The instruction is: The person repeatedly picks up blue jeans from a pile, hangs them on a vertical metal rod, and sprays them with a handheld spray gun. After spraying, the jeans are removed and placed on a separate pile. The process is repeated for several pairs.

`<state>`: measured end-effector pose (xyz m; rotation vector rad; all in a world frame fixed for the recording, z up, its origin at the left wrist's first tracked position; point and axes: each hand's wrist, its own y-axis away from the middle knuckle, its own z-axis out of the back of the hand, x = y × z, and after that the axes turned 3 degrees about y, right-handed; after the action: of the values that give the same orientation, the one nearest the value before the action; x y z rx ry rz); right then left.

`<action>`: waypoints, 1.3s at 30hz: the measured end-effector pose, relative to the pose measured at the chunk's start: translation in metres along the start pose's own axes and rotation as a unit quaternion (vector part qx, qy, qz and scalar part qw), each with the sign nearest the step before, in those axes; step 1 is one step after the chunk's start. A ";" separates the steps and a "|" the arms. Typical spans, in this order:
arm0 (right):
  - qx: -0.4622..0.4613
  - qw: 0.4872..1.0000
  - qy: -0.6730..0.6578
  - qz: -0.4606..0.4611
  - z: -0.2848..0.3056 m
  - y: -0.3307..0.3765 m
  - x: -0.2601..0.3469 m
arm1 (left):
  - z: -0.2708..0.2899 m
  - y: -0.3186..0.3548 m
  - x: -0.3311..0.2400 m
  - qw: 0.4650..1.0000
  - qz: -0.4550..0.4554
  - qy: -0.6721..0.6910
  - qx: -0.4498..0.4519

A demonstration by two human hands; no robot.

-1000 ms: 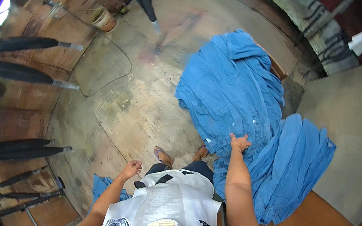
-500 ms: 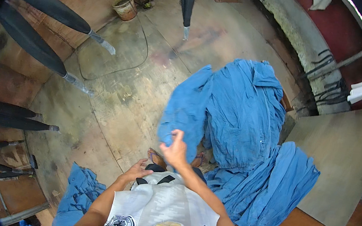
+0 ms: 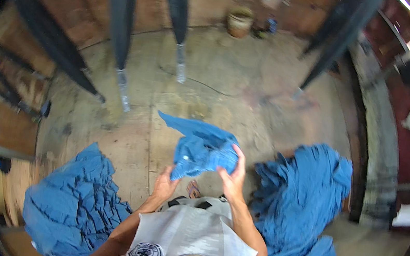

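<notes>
In front of my waist I hold up a crumpled blue garment (image 3: 201, 151), with one pointed end sticking out to the far left. My right hand (image 3: 234, 176) grips its right side, thumb toward me. My left hand (image 3: 164, 184) has its fingers at the lower left corner of the cloth and appears to pinch it; the cloth partly hides the fingertips. More blue garments lie in a heap (image 3: 305, 194) to my right. Another pile of blue garments (image 3: 79, 204) rests on my left, with many folded layers.
Long dark wrapped shapes with clear-wrapped tips (image 3: 119, 27) hang over the wooden floor (image 3: 129, 143). Against the far wall stands a stained bucket (image 3: 239, 24), with a bottle (image 3: 272, 25) beside it. A thin cable (image 3: 201, 82) runs across the floor. A rough concrete ledge (image 3: 372, 130) borders the right side.
My view has turned to the right-hand heap's left. The right hand, earlier over the heap's left part, now holds a garment away from it. My left hand has come up to the cloth.
</notes>
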<state>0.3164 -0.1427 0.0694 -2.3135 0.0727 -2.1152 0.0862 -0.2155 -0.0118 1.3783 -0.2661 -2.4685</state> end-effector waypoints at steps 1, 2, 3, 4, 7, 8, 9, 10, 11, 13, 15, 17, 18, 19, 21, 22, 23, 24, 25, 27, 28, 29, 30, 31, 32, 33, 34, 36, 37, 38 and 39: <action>0.046 0.999 -0.014 0.005 -0.001 0.000 -0.003 | 0.015 -0.004 0.004 0.998 0.005 0.038 0.046; 0.070 0.996 -0.040 -0.023 -0.005 -0.003 -0.007 | 0.028 -0.007 0.007 0.992 0.039 0.068 0.095; 0.064 0.997 -0.034 -0.030 -0.007 -0.004 -0.012 | 0.039 -0.010 0.008 0.992 0.030 0.011 0.125; 0.071 0.996 -0.024 -0.038 -0.009 -0.008 -0.018 | 0.048 -0.011 0.010 0.989 0.051 0.046 0.129; 0.038 0.992 0.084 -0.081 -0.020 -0.040 -0.042 | 0.073 -0.026 0.021 0.967 0.126 0.134 0.176; 0.038 0.987 0.150 -0.047 -0.022 -0.058 -0.051 | 0.078 -0.040 0.024 0.968 0.123 0.156 0.153; 0.049 0.978 0.197 -0.055 -0.027 -0.080 -0.060 | 0.083 -0.058 0.027 0.969 0.105 0.186 0.126; 0.052 0.962 0.253 -0.093 -0.031 -0.101 -0.066 | 0.086 -0.069 0.031 0.970 0.116 0.189 0.100; 0.095 0.951 0.284 -0.081 -0.034 -0.125 -0.069 | 0.089 -0.086 0.031 0.955 0.104 0.264 0.089; 0.175 0.907 0.358 -0.136 -0.041 -0.176 -0.068 | 0.100 -0.130 0.023 0.937 0.128 0.312 0.087; 0.218 0.876 0.400 -0.155 -0.053 -0.221 -0.060 | 0.122 -0.169 0.002 0.947 0.140 0.277 0.081; 0.196 0.897 0.376 -0.123 -0.064 -0.256 -0.054 | 0.138 -0.192 -0.024 0.960 0.139 0.237 0.060; 0.176 0.916 0.344 -0.106 -0.067 -0.273 -0.053 | 0.145 -0.201 -0.036 0.962 0.132 0.234 0.051; 0.160 0.938 0.292 -0.092 -0.070 -0.292 -0.055 | 0.151 -0.213 -0.046 0.965 0.106 0.235 0.040; 0.126 0.945 0.283 -0.102 -0.075 -0.328 -0.071 | 0.157 -0.236 -0.059 0.976 0.107 0.180 0.065; 0.113 0.957 0.244 -0.107 -0.077 -0.347 -0.084 | 0.155 -0.249 -0.063 0.981 0.088 0.154 0.074; 0.091 0.965 0.218 -0.117 -0.079 -0.364 -0.101 | 0.150 -0.261 -0.063 0.979 0.067 0.158 0.106; 0.047 0.968 0.217 -0.113 -0.082 -0.374 -0.122 | 0.136 -0.270 -0.059 0.983 0.060 0.155 0.078; 0.008 0.977 0.175 -0.121 -0.085 -0.382 -0.143 | 0.128 -0.283 -0.053 0.972 0.094 0.136 0.168; -0.049 0.945 0.318 0.058 -0.089 -0.392 -0.186 | 0.092 -0.307 -0.034 0.964 0.129 0.060 0.223; -0.038 0.935 0.323 0.141 -0.086 -0.391 -0.204 | 0.076 -0.319 -0.017 0.964 0.117 -0.027 0.236; -0.038 0.927 0.322 0.186 -0.084 -0.387 -0.221 | 0.059 -0.331 0.004 0.956 0.085 -0.128 0.249; 0.031 0.920 0.382 0.074 -0.077 -0.379 -0.234 | 0.046 -0.344 0.030 0.946 0.085 -0.168 0.264; 0.092 0.903 0.418 -0.014 -0.071 -0.371 -0.245 | 0.040 -0.351 0.063 0.938 0.028 -0.218 0.270; 0.191 0.857 0.476 -0.048 -0.065 -0.367 -0.254 | 0.035 -0.362 0.097 0.925 -0.107 -0.305 0.199; 0.272 0.814 0.511 -0.042 -0.062 -0.358 -0.263 | 0.038 -0.371 0.133 0.921 -0.134 -0.325 0.165; 0.361 0.784 0.501 -0.059 -0.060 -0.348 -0.272 | 0.031 -0.372 0.164 0.913 0.034 -0.380 0.143; 0.490 0.725 0.484 -0.003 -0.064 -0.328 -0.295 | 0.006 -0.397 0.211 0.817 0.557 0.147 -0.017; 0.561 0.704 0.436 -0.013 -0.063 -0.319 -0.310 | -0.011 -0.400 0.226 0.749 0.573 0.290 -0.163; 0.560 0.708 0.428 -0.029 -0.077 -0.313 -0.335 | -0.031 -0.405 0.234 0.705 0.544 0.373 -0.260; 0.510 0.774 0.366 -0.085 -0.073 -0.319 -0.363 | -0.051 -0.413 0.239 0.681 0.517 0.413 -0.313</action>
<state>0.2215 0.1916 -0.2737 -0.8553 -1.0215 -2.1220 -0.0579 0.0879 -0.3543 1.2897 0.0449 -0.7445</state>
